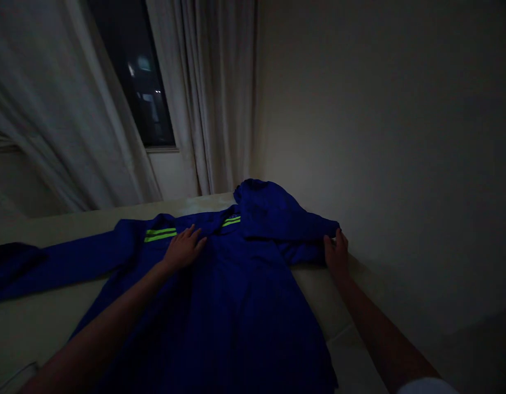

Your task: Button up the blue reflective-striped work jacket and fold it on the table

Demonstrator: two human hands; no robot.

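Observation:
A dark blue jacket [236, 306] with bright yellow-green stripes across its upper part lies spread out in front of me. One sleeve stretches to the left edge of the view; the other is folded up at the right. My left hand [184, 250] rests on the jacket beside the left stripes, its fingers spread. At the end of the right sleeve [294, 221], my right hand [337, 251] pinches the cuff between thumb and fingers. The jacket's lower edge runs out of view at the bottom.
The jacket lies on a pale flat surface [68, 323] that meets a plain wall [380, 137] on the right. Light curtains [220, 98] hang behind it around a dark window [144, 82]. A thin cord-like item [17, 376] shows at the lower left.

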